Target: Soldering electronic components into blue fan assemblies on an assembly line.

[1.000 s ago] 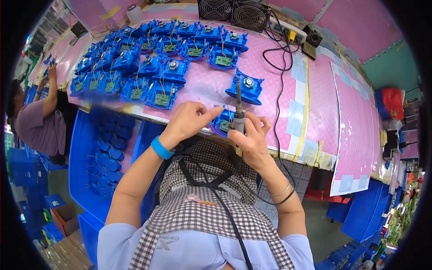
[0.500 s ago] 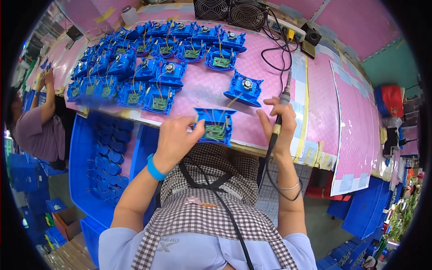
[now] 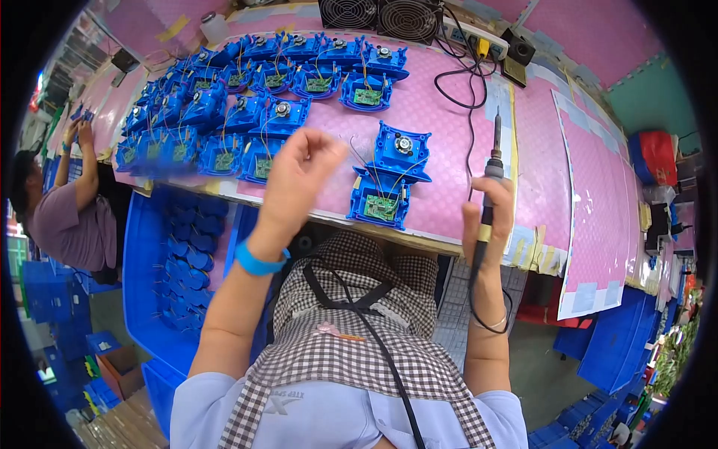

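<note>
My right hand (image 3: 492,217) holds a soldering iron (image 3: 493,166) upright, its metal tip pointing away from me. My left hand (image 3: 299,179) is raised over the table's front edge, blurred, thumb and fingers drawn together; whatever they pinch is hidden. Between the hands lies an opened blue plastic housing in two halves, apart from both. Its near half (image 3: 380,203) carries a green circuit board (image 3: 379,207); its far half (image 3: 402,147) carries a round silver speaker (image 3: 404,144). Thin wires link the halves, and a loose dark wire rises at the left.
Rows of similar opened blue housings (image 3: 280,114) fill the table's left part. A blue bin (image 3: 138,299) of blue parts stands below left. Fans (image 3: 407,21), a power strip (image 3: 471,41) and black cables lie at the back. A co-worker (image 3: 63,202) sits far left.
My left hand has left the near housing half and moved up and left. Both halves now lie closer together, the near one further right. The soldering iron has shifted right.
</note>
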A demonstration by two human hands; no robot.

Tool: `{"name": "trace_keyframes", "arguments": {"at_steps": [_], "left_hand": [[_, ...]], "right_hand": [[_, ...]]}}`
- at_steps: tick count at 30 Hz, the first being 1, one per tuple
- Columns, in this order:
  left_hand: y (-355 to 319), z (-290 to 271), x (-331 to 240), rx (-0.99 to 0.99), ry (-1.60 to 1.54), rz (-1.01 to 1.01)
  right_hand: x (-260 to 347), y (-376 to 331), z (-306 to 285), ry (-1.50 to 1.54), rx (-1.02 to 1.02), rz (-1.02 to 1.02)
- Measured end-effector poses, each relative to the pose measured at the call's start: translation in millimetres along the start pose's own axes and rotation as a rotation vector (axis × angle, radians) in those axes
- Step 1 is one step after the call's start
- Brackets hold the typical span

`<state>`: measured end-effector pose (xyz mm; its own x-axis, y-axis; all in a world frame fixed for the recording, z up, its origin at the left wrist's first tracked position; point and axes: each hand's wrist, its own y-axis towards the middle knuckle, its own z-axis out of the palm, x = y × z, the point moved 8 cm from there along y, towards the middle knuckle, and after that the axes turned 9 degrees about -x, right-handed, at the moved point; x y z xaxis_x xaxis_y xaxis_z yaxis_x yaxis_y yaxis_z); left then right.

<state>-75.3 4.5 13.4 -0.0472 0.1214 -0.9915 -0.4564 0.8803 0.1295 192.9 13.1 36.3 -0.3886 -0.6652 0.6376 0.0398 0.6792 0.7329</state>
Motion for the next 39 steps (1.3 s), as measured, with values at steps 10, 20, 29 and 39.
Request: {"name": "trace_keyframes", "arguments": {"at_steps": [10, 20, 29, 39], "left_hand": [[2, 50, -19, 0.163, 0.507, 0.503], [6, 68, -4, 0.141, 0.626, 0.543], [9, 71, 0, 0.164, 0.607, 0.500], [5, 78, -1, 0.192, 0.624, 0.554]], "right_hand": [[-30, -37, 6, 0.362, -0.042, 0.631], [-40, -36, 21, 0.251, 0.034, 0.589], [-38, -33, 21, 0.173, 0.091, 0.475], [-14, -21, 24, 0.126, 0.140, 0.322]]}}
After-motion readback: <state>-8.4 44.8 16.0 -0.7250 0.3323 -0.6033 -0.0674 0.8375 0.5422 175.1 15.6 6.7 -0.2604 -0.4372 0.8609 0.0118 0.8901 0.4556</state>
